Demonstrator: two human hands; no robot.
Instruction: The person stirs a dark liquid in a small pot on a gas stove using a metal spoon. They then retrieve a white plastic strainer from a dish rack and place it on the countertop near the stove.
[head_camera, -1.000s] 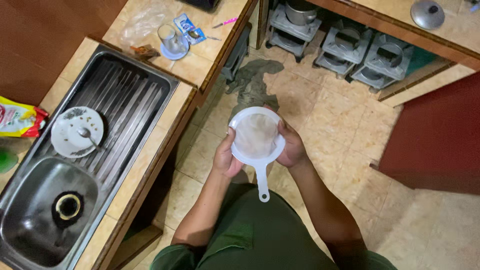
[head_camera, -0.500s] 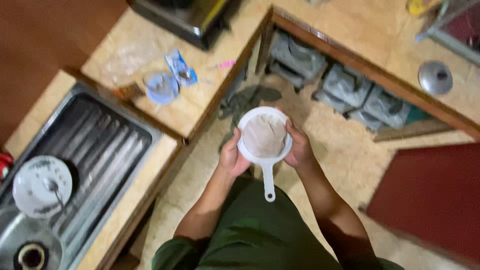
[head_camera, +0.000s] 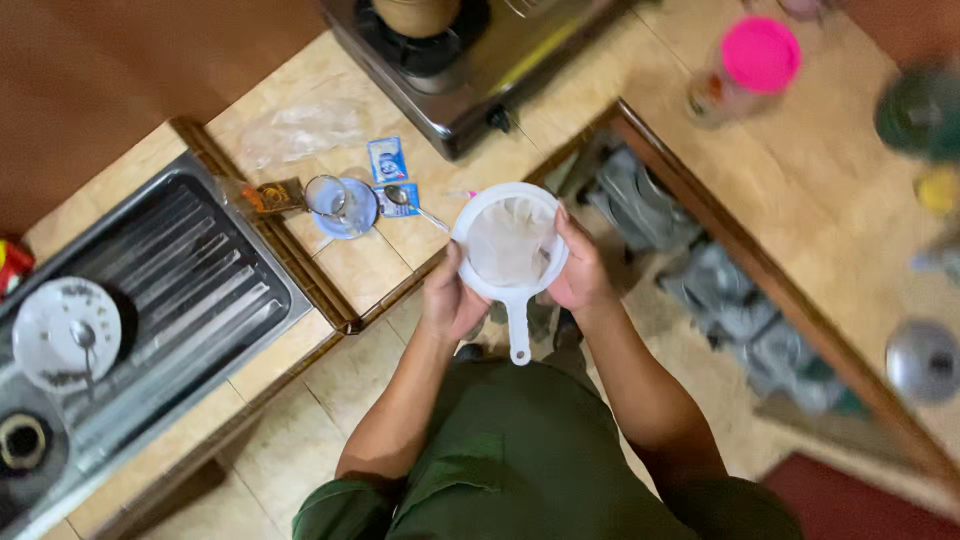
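While both forearms reach forward from the green-clad body with elbows bent, the left hand (head_camera: 452, 298) and the right hand (head_camera: 580, 270) meet on either side of a round white plastic strainer with fine mesh (head_camera: 510, 245). Each hand is curled and closed against the strainer's rim, the left from below and the side, the right with fingers lying along the rim's edge. The strainer is held level in front of the chest, just off the corner of the tiled beige worktop (head_camera: 360, 265), and its short white handle (head_camera: 518, 330) points back toward the person.

Just beyond it on the worktop lies a metal spoon (head_camera: 410, 205) on a small blue sachet (head_camera: 398, 200), next to a clear glass standing on a blue saucer (head_camera: 340, 205). To the left is a steel sink with ribbed drainer (head_camera: 170, 300), holding a white plate (head_camera: 62, 330). Farther off stands a steel gas stove (head_camera: 470, 60), and to the right a blurred jar with a pink lid (head_camera: 750, 65).
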